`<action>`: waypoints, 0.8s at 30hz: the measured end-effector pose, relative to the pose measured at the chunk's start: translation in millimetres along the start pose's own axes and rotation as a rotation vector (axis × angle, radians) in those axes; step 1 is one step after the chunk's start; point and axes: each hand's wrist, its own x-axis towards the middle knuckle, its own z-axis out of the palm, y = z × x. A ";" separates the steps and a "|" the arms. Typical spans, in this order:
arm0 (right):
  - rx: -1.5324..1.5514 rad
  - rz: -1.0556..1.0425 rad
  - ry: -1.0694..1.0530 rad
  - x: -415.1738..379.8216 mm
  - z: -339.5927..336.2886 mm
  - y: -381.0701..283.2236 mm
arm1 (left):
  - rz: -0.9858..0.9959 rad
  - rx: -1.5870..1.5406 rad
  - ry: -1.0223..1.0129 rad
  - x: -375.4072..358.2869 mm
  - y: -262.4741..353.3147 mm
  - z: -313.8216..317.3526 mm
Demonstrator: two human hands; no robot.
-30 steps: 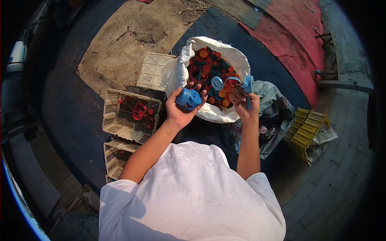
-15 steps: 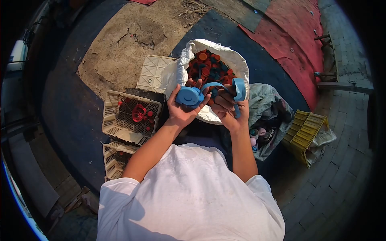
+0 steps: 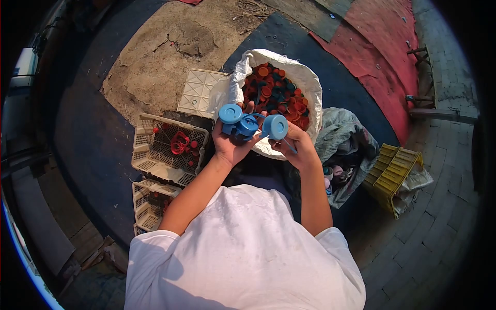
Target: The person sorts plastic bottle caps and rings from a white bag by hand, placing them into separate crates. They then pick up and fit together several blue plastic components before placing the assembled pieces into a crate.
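Observation:
A blue plastic bottle lid (image 3: 248, 125) with round caps lies in my left hand (image 3: 232, 147), whose fingers curl up around it. One light blue round cap (image 3: 230, 113) stands at its left side. A second round blue cap (image 3: 275, 127), joined by a strap, sits at the fingertips of my right hand (image 3: 299, 144), which pinches it; a thin blue strip hangs beneath. Both hands are over the near rim of a white woven sack (image 3: 309, 77) that holds many orange, red and dark green caps (image 3: 281, 93).
Left of the sack stand a beige crate (image 3: 142, 144) with red plastic pieces (image 3: 181, 143) and a second crate (image 3: 144, 204). A grey-green bag (image 3: 341, 134) with bottles and a yellow crate (image 3: 392, 165) are on the right. Behind the crates is a pale plastic panel (image 3: 199, 90).
The blue lid has been turned, so a round cap now shows on its left. My right hand has rotated and brought its cap closer to my left hand, face up.

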 end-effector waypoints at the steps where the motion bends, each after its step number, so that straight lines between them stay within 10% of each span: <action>1: -0.034 -0.001 0.008 -1.2 -1.4 0.4 | 0.000 -0.007 0.005 0.2 0.0 0.0; 15: -0.173 -0.263 0.108 -12.4 -0.5 4.8 | 0.017 0.096 0.101 -0.5 -3.9 8.5; 24: -1.041 -0.741 0.027 8.5 30.9 22.3 | 0.058 0.069 0.002 5.3 -7.9 1.5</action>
